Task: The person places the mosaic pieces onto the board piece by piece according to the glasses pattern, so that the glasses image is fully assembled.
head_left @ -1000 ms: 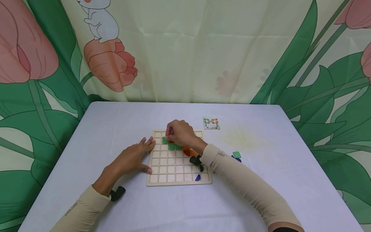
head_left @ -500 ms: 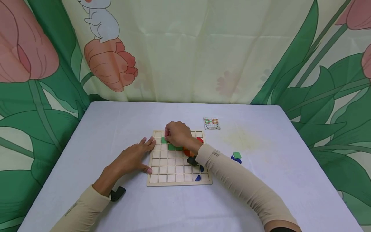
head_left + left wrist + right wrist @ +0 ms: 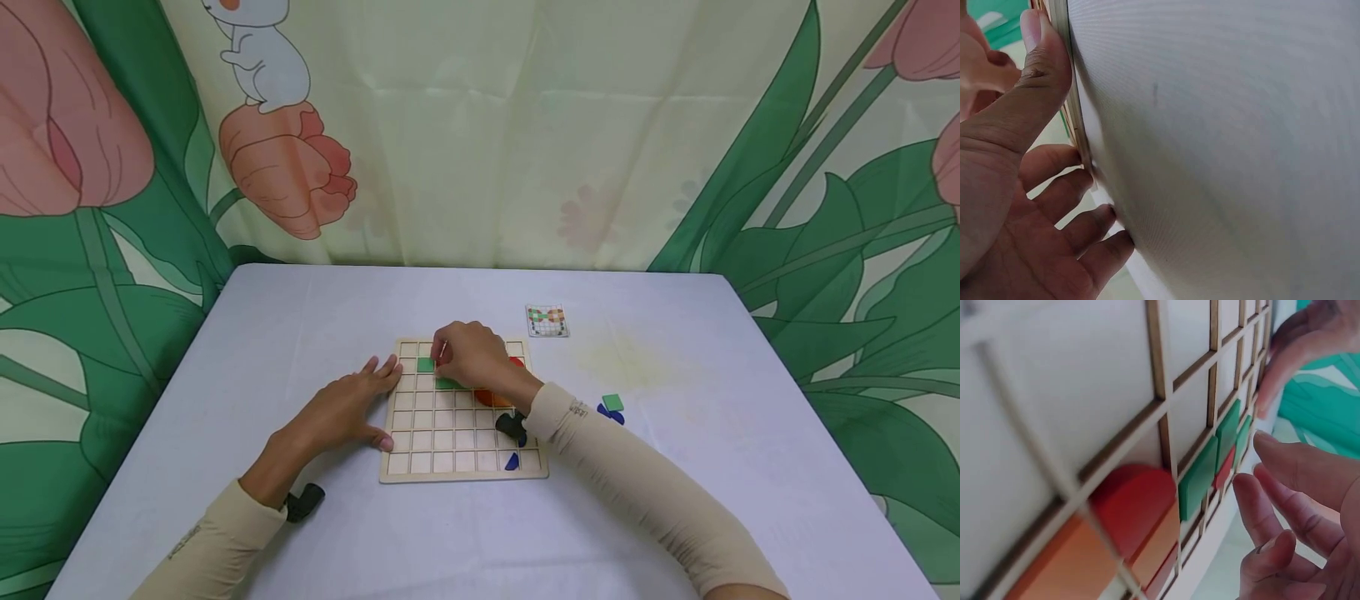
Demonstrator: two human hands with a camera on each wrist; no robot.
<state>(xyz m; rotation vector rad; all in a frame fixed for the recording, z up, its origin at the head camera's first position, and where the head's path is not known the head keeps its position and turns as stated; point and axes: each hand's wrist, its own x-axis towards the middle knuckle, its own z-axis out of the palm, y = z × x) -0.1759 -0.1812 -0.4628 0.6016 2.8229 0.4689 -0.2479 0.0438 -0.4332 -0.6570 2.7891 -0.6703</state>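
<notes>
Your left hand [image 3: 341, 410] lay flat, fingers straight, against the board's [image 3: 420, 473] left edge. Your right hand [image 3: 471, 356] hovered near the board's far edge, fingers loosely curled, holding nothing, just beside the green tile [image 3: 425, 364] sitting in its cell.

No legible text, label, brand, number or sign found. Small dark print on the left sleeve [image 3: 183, 540] and on the right sleeve [image 3: 577, 408] is too small to read. The pattern card [image 3: 547, 320], far right of the board, bears coloured shapes only.
</notes>
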